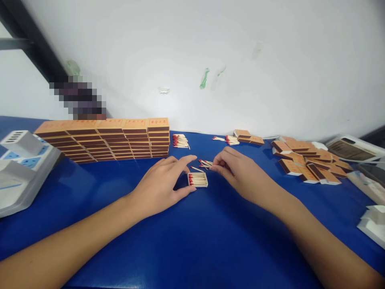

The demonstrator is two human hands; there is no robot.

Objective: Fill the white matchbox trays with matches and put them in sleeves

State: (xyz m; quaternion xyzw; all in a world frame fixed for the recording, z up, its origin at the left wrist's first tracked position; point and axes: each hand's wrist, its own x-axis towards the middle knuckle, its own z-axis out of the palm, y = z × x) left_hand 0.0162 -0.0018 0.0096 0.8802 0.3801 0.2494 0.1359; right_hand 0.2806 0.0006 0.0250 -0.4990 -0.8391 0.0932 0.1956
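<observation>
A small white matchbox tray (197,180) filled with red-tipped matches lies on the blue table (180,241). My left hand (165,180) is at its left side, thumb near the front left corner, fingers apart and holding nothing. Just behind the tray are one single match (197,169) and a few loose matches (205,163). My right hand (236,170) is to the right of these, thumb and index finger pinched together at the ends of the loose matches. Whether a match is gripped between those fingertips is too small to tell.
Stacked matchboxes (120,140) form a wall at the back left. Match piles (180,141) (232,140) and a few boxes (249,137) lie along the white wall. Heaped boxes (313,160) are at right; a power strip (30,168) stands at far left.
</observation>
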